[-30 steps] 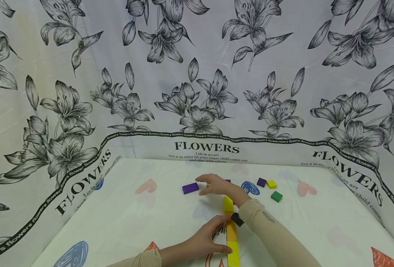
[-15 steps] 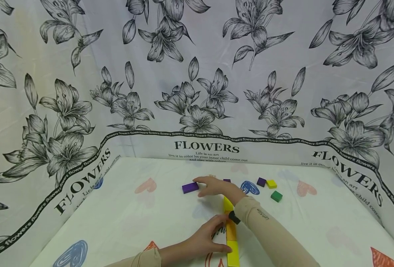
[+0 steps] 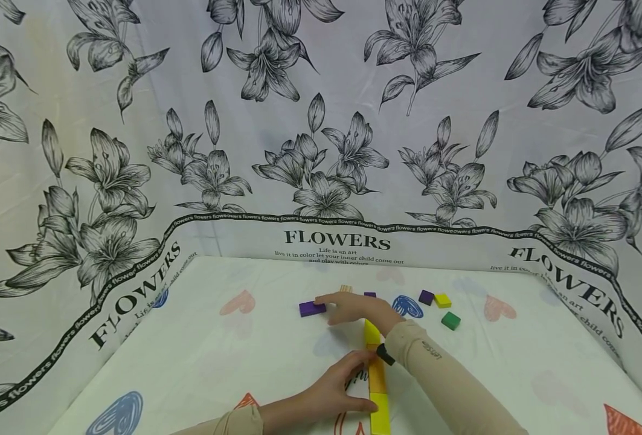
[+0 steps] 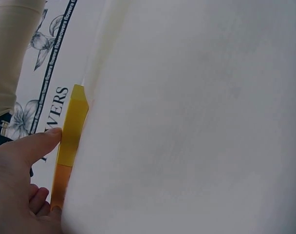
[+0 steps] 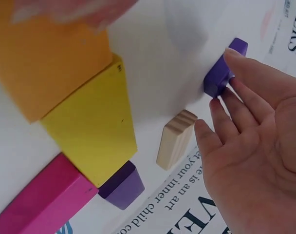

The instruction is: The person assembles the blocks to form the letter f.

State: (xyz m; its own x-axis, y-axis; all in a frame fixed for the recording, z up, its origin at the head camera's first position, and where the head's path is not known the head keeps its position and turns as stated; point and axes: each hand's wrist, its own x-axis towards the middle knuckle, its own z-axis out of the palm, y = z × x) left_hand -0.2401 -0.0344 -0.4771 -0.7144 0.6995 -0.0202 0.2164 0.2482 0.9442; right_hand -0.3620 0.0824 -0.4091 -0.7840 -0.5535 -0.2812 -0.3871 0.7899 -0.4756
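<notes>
Left of the block row on the white table, a purple block lies flat, and my right hand reaches across to it with the fingers nearly straight. In the right wrist view the fingertips touch the block's near end; I have no grip on it, the hand is spread open and only laid against it. Just beyond that hand, farther from the row, a small plain wooden block stands on the cloth, and the same view shows it close under my little finger but apart from it.

My left hand rests against the left flank of the row of blocks, a line of yellow and orange pieces running away from me. The thumb lies straight along the side of the yellow piece, pressing it; the other fingers are loosely bent under the palm and hold nothing.

Beyond the far end of the row, a pink block and a small purple block lie touching the yellow end piece. Right of the row, well apart, sit a purple cube, a yellow cube just beside it, and a green cube nearer me.
</notes>
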